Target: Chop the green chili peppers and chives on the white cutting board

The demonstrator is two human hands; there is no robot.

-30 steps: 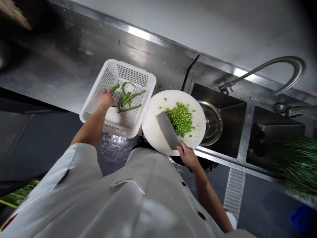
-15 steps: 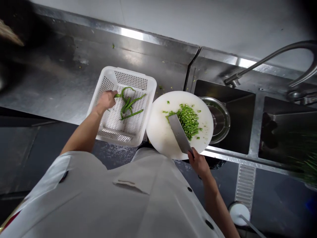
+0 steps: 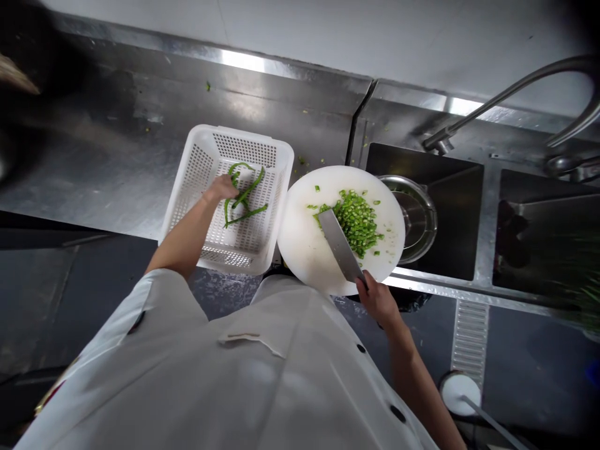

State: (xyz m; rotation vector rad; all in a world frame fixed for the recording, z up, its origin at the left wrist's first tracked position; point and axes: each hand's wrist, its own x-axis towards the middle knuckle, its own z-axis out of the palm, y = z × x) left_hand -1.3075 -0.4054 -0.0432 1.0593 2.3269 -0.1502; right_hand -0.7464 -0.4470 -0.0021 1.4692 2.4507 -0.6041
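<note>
Basket [image 3: 280,187]: green pods [image 3: 247,192], left hand [image 3: 222,187] among them | sink [image 3: 457,209]: metal bowl [image 3: 432,215]

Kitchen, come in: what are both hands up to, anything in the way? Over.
Left hand inside white basket, at long green vegetables, grip unclear. Right hand holding cleaver over round board, by chopped green pieces. Nothing seen blocking either hand.

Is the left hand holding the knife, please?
No, the right hand grips the knife, while the left hand is in the basket.
</note>
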